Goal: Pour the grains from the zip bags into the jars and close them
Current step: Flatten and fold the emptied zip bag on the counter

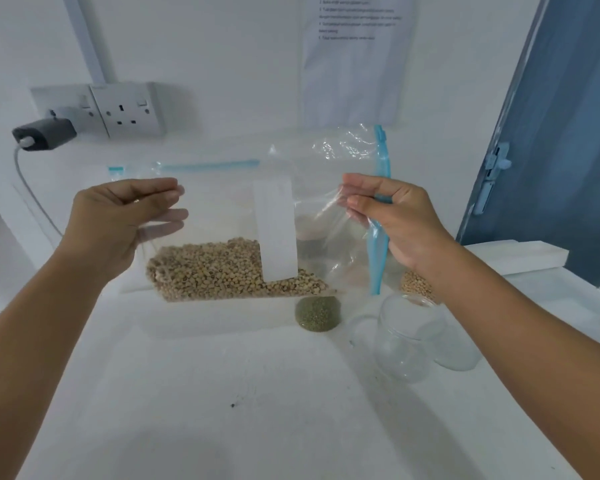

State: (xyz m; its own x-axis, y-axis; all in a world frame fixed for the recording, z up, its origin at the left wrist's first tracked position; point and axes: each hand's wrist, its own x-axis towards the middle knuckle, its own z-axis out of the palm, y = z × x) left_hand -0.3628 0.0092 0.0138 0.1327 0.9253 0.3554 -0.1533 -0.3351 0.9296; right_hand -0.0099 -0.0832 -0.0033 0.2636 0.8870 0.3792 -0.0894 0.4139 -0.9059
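Now your left hand and right hand both pinch the zip bag mid-frame, tilting beans into one corner, ready for the empty jar lower right

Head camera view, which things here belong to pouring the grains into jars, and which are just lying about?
Belongs to the job:
zip bag of beans, held up by the left hand and right hand
empty glass jar
green grains
pale grains

Lying about:
wall socket
charger plug
printed sheet
door
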